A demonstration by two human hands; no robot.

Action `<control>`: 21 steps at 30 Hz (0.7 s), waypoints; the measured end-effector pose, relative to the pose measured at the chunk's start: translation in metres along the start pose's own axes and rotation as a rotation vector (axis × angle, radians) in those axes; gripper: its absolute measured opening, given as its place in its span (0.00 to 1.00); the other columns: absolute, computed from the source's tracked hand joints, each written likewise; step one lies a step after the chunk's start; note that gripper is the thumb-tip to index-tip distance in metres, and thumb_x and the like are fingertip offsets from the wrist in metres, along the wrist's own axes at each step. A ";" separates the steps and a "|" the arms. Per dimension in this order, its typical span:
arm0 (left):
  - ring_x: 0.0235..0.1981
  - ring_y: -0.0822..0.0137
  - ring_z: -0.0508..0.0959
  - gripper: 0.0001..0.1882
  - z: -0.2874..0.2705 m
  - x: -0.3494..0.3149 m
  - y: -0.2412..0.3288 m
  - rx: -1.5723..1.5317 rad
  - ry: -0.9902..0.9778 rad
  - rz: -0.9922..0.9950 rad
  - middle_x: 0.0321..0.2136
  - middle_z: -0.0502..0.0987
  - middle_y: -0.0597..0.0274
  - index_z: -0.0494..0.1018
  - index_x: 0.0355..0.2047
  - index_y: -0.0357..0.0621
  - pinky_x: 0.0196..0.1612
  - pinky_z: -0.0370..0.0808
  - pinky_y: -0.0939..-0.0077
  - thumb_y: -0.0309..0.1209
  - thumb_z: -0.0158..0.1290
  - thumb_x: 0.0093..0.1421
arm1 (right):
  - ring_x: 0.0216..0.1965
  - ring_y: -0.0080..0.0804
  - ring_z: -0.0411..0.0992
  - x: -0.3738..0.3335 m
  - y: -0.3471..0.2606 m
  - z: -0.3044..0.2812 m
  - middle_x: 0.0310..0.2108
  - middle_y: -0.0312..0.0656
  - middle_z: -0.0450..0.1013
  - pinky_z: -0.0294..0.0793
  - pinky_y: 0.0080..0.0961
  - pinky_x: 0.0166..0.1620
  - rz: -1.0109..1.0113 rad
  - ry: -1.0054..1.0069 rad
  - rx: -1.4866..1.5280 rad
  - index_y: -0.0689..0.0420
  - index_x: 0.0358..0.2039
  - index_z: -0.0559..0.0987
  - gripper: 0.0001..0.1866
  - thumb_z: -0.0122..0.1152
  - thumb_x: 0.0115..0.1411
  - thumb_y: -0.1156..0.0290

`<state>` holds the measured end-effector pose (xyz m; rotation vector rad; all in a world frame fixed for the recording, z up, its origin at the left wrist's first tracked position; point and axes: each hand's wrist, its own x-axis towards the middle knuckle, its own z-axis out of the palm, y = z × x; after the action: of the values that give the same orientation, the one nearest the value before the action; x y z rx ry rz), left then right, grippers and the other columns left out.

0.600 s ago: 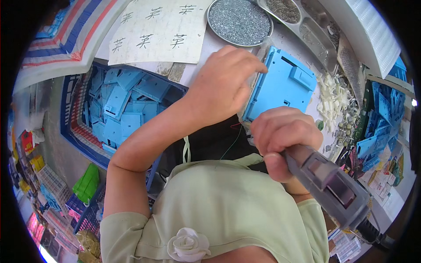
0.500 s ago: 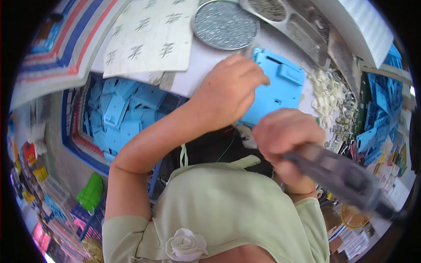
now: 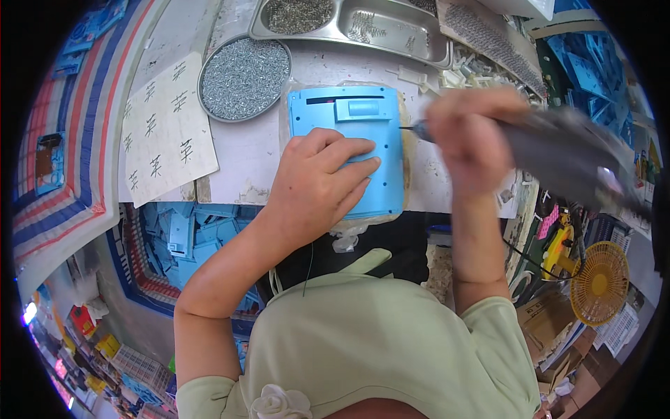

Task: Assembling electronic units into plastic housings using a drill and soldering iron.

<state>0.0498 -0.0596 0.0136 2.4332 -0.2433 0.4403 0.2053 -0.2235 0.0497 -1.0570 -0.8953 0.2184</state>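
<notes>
A light blue plastic panel with a slot and a raised block lies on a padded plastic-wrapped patch of the white table. My left hand rests on its left half, fingers spread over the surface and the thumb hidden. In my right hand, blurred by motion, is a dark electric screwdriver, held nearly level with its bit pointing left. The bit's tip is beside the panel's upper right edge; I cannot tell whether it touches.
A round tray of small screws stands at the back left, by a sheet with handwritten characters. Behind the panel is a steel compartment tray of metal parts. Pale plastic pieces lie to its right. Below left, a crate holds blue parts.
The panel now lies squarer to me, my left hand's fingers spread over it. My right hand has swung the screwdriver up and right, its bit now at the panel's right edge.
</notes>
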 end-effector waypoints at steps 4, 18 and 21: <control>0.42 0.59 0.76 0.16 0.001 0.002 -0.002 -0.002 0.009 0.007 0.46 0.80 0.64 0.82 0.41 0.46 0.44 0.70 0.64 0.26 0.63 0.50 | 0.21 0.23 0.66 -0.004 0.001 0.002 0.20 0.39 0.69 0.69 0.25 0.25 0.117 0.055 0.086 0.61 0.35 0.69 0.12 0.62 0.61 0.70; 0.56 0.44 0.73 0.18 -0.050 0.020 -0.032 0.158 0.248 0.019 0.57 0.72 0.51 0.76 0.41 0.43 0.59 0.70 0.51 0.31 0.67 0.50 | 0.21 0.23 0.62 0.004 -0.065 -0.010 0.17 0.29 0.63 0.62 0.29 0.28 -0.043 -0.117 0.019 0.55 0.44 0.71 0.14 0.52 0.64 0.60; 0.57 0.50 0.74 0.20 -0.093 -0.081 -0.034 0.054 0.595 -0.191 0.57 0.71 0.45 0.73 0.45 0.39 0.59 0.72 0.55 0.28 0.64 0.53 | 0.21 0.21 0.63 0.004 -0.078 -0.031 0.18 0.24 0.65 0.61 0.25 0.34 -0.027 -0.150 0.058 0.53 0.46 0.71 0.15 0.51 0.65 0.59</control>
<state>-0.0390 0.0304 0.0323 2.2289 0.2558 1.0565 0.2111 -0.2814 0.1107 -0.9835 -1.0316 0.3026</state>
